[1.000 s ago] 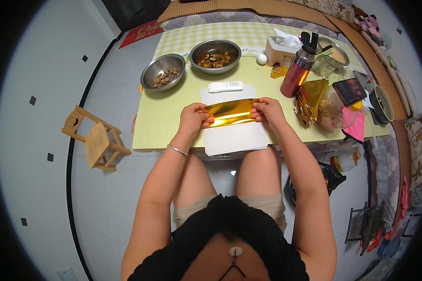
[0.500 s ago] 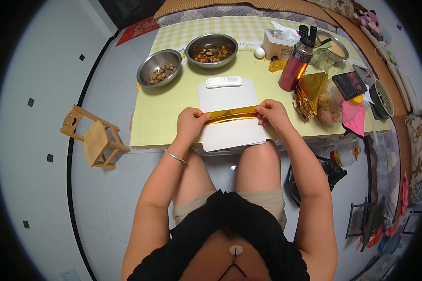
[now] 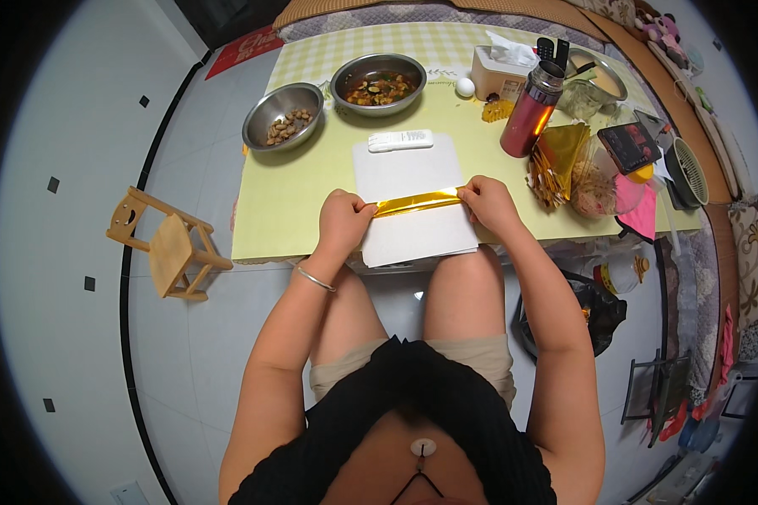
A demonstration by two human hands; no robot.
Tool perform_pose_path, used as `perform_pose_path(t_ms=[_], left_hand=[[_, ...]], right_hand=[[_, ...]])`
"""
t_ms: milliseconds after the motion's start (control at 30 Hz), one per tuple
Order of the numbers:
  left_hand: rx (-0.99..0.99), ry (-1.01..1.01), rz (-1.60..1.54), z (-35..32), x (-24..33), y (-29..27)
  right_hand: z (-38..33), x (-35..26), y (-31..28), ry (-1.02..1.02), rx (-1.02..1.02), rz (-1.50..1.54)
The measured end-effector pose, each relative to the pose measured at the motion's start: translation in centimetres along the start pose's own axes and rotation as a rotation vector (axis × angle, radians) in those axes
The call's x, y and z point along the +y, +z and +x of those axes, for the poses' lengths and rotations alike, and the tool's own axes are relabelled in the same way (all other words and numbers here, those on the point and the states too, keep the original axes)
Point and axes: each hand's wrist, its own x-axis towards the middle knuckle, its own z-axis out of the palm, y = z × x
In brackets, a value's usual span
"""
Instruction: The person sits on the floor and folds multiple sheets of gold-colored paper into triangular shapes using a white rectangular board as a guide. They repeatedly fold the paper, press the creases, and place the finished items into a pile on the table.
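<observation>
My left fingers (image 3: 368, 207) are clamped on the left end of a shiny gold strip (image 3: 418, 202), and my right fingers (image 3: 466, 195) pinch its right end. The strip runs between them as a narrow, stretched band, its right end slightly farther from me than its left. It lies across the middle of the white sheets (image 3: 417, 239), whose near edge reaches the near side of the desk (image 3: 290, 198); whether the strip's middle touches them I can't tell. Beyond it, at the far end of the sheets, sits a flat white object (image 3: 400, 140). To the far left are a steel bowl (image 3: 263, 109) of brown nuts and, farther right, a steel bowl (image 3: 379, 109) of soupy food. To the right of my right fingers, well apart, a fan of gold pieces (image 3: 562, 156) lies near a red flask (image 3: 526, 122).
</observation>
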Motion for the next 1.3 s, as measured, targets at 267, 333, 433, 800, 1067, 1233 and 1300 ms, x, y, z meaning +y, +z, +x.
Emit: perform_pose_path(t_ms=[267, 333, 433, 800, 1067, 1233, 1300], left_hand=[[0.009, 0.041, 0.061, 0.0, 0.3, 0.2], [0.031, 0.062, 0.083, -0.2, 0.7, 0.3], [-0.003, 0.085, 0.145, -0.2, 0.5, 0.1], [-0.281, 0.747, 0.64, 0.8, 2.5, -0.1], [-0.445, 0.57, 0.468, -0.9, -0.4, -2.2], [-0.395, 0.528, 0.431, -3.1, -1.5, -4.3], [-0.351, 0.55, 0.554, -2.9, 0.3, -4.4]], right_hand=[[0.2, -0.4, 0.3, 0.03, 0.03, -0.15], [0.3, -0.2, 0.4, 0.017, 0.048, -0.186], [0.1, -0.9, 0.1, 0.054, 0.015, -0.138], [-2.2, -2.9, 2.7, -0.654, 0.268, -0.78], [-5.0, -0.1, 3.4, -0.585, -0.093, -0.705], [-4.5, 1.8, 2.1, -0.565, -0.007, -0.707], [-4.1, 1.6, 2.5, -0.588, 0.039, -0.743]])
